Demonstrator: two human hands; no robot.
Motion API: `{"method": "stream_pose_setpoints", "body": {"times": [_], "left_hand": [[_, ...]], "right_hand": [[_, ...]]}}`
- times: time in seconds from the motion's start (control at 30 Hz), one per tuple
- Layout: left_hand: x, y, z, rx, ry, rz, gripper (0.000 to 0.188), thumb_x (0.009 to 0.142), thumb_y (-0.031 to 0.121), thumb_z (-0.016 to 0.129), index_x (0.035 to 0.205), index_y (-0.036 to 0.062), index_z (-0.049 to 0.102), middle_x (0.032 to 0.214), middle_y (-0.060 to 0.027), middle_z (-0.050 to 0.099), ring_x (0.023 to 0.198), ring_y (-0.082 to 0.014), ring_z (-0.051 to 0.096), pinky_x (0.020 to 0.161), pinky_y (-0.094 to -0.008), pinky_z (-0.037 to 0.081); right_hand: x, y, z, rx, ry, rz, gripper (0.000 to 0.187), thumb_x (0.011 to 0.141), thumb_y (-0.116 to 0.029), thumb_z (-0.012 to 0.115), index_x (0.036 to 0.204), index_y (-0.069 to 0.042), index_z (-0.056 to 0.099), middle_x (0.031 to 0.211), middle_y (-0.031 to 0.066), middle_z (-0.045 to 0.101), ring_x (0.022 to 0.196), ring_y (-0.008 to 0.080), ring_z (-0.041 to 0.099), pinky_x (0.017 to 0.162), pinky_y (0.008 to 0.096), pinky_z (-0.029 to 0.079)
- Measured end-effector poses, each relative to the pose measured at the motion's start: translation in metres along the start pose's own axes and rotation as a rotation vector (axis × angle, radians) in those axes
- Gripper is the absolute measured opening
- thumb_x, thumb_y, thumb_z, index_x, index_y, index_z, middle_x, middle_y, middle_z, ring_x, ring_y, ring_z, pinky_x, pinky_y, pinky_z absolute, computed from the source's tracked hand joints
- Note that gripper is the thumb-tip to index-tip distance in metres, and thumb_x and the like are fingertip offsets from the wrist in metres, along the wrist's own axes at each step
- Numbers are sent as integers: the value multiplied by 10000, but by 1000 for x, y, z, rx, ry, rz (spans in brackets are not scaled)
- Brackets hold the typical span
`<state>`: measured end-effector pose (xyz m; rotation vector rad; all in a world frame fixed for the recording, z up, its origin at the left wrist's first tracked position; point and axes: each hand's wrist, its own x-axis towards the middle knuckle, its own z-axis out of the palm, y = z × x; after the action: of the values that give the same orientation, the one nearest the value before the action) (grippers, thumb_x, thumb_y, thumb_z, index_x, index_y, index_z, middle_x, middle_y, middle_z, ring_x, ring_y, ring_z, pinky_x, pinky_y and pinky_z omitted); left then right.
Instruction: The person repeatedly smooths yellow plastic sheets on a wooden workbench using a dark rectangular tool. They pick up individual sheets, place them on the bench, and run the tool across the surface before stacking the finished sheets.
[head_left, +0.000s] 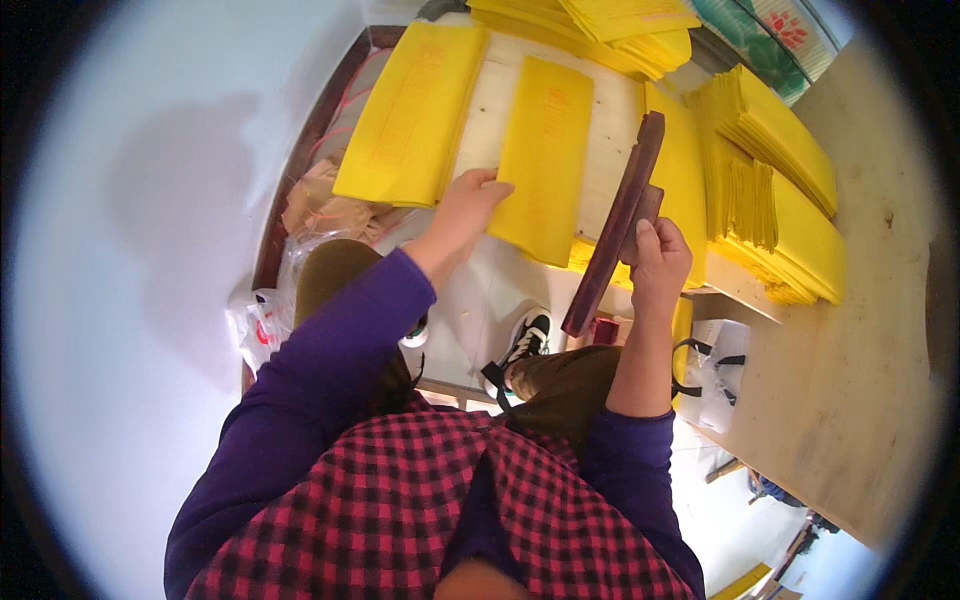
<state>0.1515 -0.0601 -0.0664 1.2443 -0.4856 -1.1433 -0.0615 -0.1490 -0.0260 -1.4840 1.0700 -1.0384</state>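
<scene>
My left hand (472,212) pinches the near left corner of a narrow yellow paper sheet (545,150), which bears a faint reddish print at its far end. Whether it is one sheet or a thin bundle, I cannot tell. In my right hand (662,258) is a long, dark red wooden stamp block (622,220), gripped by the short block handle on its back. The bar is tilted up on edge, apart from the paper, and its face is turned to the left. Left of the held paper lies a yellow paper stack (415,115) with reddish print on top.
More yellow paper stacks (770,190) stand at the right and a yellow pile (610,30) at the back. A pale wooden board (860,330) flanks the right side. Crumpled brown paper (325,205) and a plastic bag (262,325) lie at the left. A white box (715,365) sits below right.
</scene>
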Motion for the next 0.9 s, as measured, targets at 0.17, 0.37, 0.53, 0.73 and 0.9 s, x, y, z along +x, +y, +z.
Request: {"method": "stream_pose_setpoints", "body": {"times": [0.17,0.37,0.53,0.73,0.9], "left_hand": [[43,21,9,152,57,-88,321,824,99,532,1119,-22,489,952,-120,595,834,-200,609,677,-330,514],[72,42,14,234,-28,-131,324,778,11,527,1101,-18,512,946,-126,601,822,-230,616,692,-340,524],[68,80,-16,158,-75,-105,343,775,-27,493,1118,-13,510,983,-129,605,841,-238,619,712,-341,525],[66,117,-77,129,-39,-32,365,783,-40,466,1146,-14,494,1041,-138,588,909,-252,603,775,-345,506],[62,112,-125,11,-54,-33,410,800,-33,438,1209,-11,453,1115,-142,562,976,-249,580,841,-347,485]], "right_hand": [[1,6,-6,8,-42,-64,215,809,-86,595,656,-30,454,601,-66,384,551,33,331,473,198,280],[-1,3,-13,-46,-30,-121,209,812,-84,595,657,-32,465,594,-64,382,548,32,327,470,199,279],[1,2,-17,-20,-19,-91,175,815,-82,593,683,-25,493,605,-63,397,556,30,341,478,195,289],[3,6,-13,-34,-20,-65,183,815,-86,592,684,-23,481,617,-61,403,565,33,344,487,195,296],[3,10,-7,-75,-51,-115,229,809,-87,591,652,-38,432,608,-58,370,559,36,321,472,203,277]]}}
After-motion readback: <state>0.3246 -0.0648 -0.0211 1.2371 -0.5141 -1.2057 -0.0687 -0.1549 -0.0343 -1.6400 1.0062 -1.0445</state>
